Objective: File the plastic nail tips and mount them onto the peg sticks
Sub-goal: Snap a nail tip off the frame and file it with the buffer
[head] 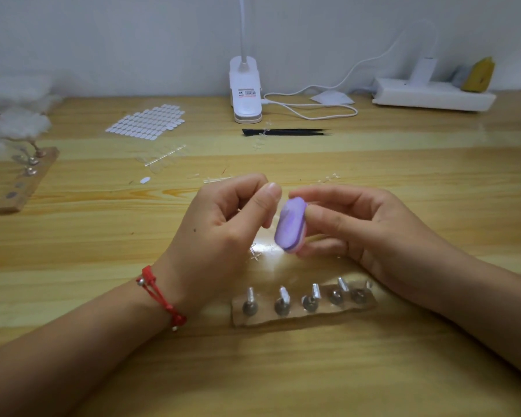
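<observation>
Peg sticks [282, 302] x5 set in wood base [298, 319].

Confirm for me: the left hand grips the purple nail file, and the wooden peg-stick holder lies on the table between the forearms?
No. In the head view it is the right hand that grips the purple nail file. The left hand only pinches its fingers beside the file; whether they hold anything is too small to see. The wooden peg-stick holder does lie where you say.

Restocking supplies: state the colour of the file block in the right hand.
Purple file block, best in the head view.
</observation>
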